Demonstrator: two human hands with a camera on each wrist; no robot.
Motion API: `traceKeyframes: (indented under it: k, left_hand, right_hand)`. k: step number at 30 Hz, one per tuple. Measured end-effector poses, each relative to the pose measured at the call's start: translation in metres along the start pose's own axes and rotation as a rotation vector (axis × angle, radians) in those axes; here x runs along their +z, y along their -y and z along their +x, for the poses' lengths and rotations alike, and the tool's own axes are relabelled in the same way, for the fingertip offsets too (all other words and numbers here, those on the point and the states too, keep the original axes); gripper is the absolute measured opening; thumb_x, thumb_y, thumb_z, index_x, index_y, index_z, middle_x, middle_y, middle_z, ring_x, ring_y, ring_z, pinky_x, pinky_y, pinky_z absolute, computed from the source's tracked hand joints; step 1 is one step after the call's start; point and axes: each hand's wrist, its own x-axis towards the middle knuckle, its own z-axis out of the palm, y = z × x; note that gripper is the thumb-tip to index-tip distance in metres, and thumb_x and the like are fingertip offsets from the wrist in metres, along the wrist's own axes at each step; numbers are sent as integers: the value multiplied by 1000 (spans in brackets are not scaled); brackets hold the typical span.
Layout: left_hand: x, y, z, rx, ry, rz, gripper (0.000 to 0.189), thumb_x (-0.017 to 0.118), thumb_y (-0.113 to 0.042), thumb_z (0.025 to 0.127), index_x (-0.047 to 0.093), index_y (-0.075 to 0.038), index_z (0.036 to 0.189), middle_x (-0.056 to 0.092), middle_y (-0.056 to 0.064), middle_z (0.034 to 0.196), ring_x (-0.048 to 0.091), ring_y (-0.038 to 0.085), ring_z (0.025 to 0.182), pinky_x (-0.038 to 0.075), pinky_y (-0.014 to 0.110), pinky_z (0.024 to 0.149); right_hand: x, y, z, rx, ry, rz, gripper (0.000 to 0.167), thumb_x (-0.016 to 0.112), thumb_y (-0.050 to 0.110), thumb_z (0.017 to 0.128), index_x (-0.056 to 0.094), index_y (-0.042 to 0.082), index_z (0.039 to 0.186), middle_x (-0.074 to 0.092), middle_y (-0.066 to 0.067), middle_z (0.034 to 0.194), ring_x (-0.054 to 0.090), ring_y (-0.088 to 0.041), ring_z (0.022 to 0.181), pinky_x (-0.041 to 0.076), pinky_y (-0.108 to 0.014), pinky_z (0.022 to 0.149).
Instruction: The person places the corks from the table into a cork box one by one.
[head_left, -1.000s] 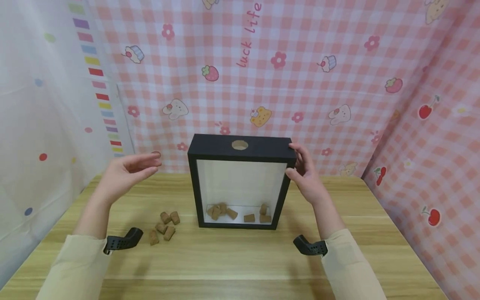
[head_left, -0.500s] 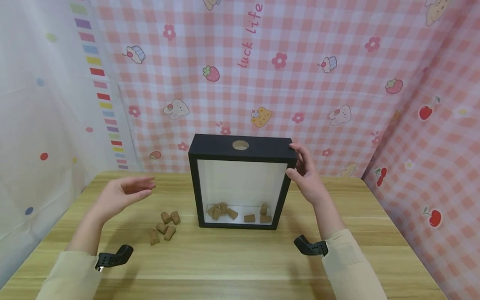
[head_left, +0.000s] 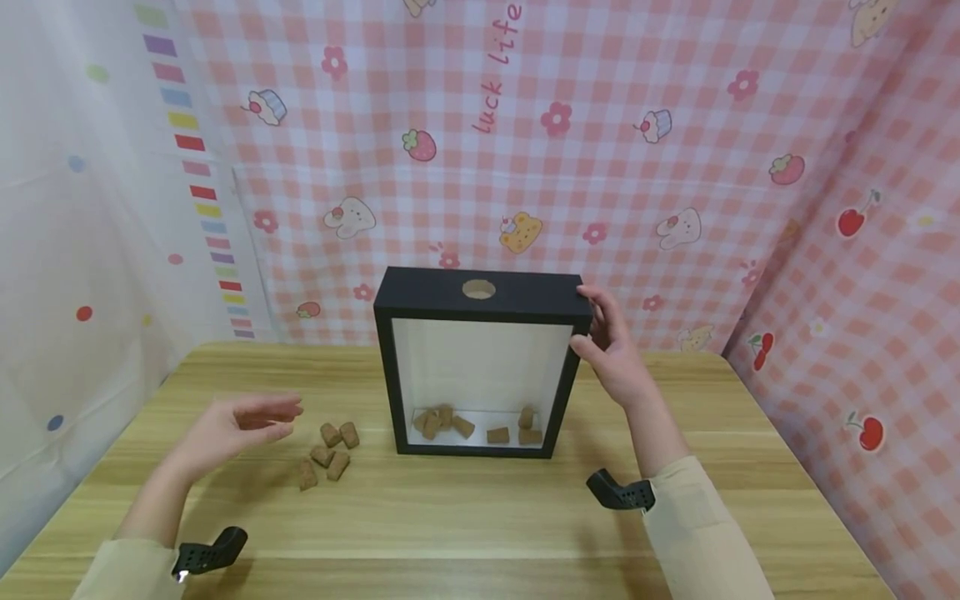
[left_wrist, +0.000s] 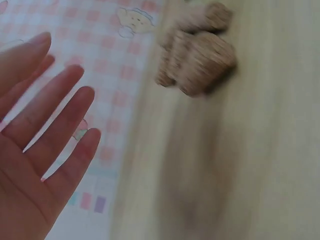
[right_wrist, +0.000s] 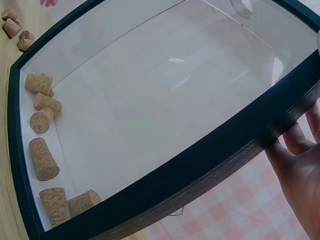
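A black shadow box [head_left: 480, 305] with a clear front stands upright on the table, a round hole [head_left: 478, 289] in its top. Several corks [right_wrist: 44, 159] lie along the bottom inside it. My right hand [head_left: 617, 354] grips the box's upper right corner, thumb at the front edge and a finger at the top; in the right wrist view part of that hand is cut off. To the left, my left hand [head_left: 238, 432] hovers over the table with its fingers extended and holds nothing. Just right of it lies a loose group of corks [head_left: 328, 455], blurred in the left wrist view.
The wooden table [head_left: 465, 521] reaches back to a pink checked cloth [head_left: 465, 192]. White cloth [head_left: 82, 242] hangs on the left, and more checked cloth [head_left: 847, 308] on the right. Each wrist carries a black camera mount [head_left: 621, 490].
My left hand, at first raised left of the box with a cork at its fingertips, has come down and leftward, its fingers now bare. The right hand and box stay put.
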Motion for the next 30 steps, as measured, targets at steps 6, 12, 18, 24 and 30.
traceKeyframes:
  k: [6, 12, 18, 24, 30]
  left_hand:
    - [8, 15, -11, 58, 61, 1, 37, 75, -9, 88, 68, -1, 124, 69, 6, 121, 63, 5, 106, 53, 24, 88]
    - [15, 27, -16, 134, 119, -20, 36, 78, -6, 84, 71, -3, 119, 69, 1, 119, 61, 2, 106, 53, 24, 87]
    - [20, 35, -15, 227, 176, -36, 33, 78, -3, 82, 71, 2, 114, 68, 14, 112, 63, 10, 102, 51, 22, 89]
    - [26, 39, -12, 282, 168, -3, 30, 81, -2, 79, 74, -3, 108, 69, 10, 108, 61, 8, 101, 45, 15, 90]
    - [31, 40, -11, 269, 168, 43, 30, 83, -7, 78, 76, -8, 107, 69, 5, 106, 61, 7, 99, 44, 14, 90]
  right_hand:
    - [0, 0, 0, -1, 2, 2, 54, 68, 26, 96, 43, 25, 143, 51, -2, 137, 49, -17, 115, 46, -25, 89]
    - [0, 0, 0, -7, 4, 2, 54, 68, 25, 95, 43, 25, 143, 51, -3, 137, 49, -17, 115, 46, -26, 89]
    - [0, 0, 0, -8, 0, 0, 55, 69, 26, 95, 43, 25, 143, 51, -3, 137, 48, -17, 117, 45, -26, 90]
    - [0, 0, 0, -4, -6, 0, 54, 69, 26, 95, 44, 25, 143, 52, -2, 137, 49, -17, 116, 46, -26, 90]
    - [0, 0, 0, 6, -13, -9, 54, 69, 25, 95, 44, 26, 143, 52, -3, 137, 48, -18, 118, 45, -27, 92]
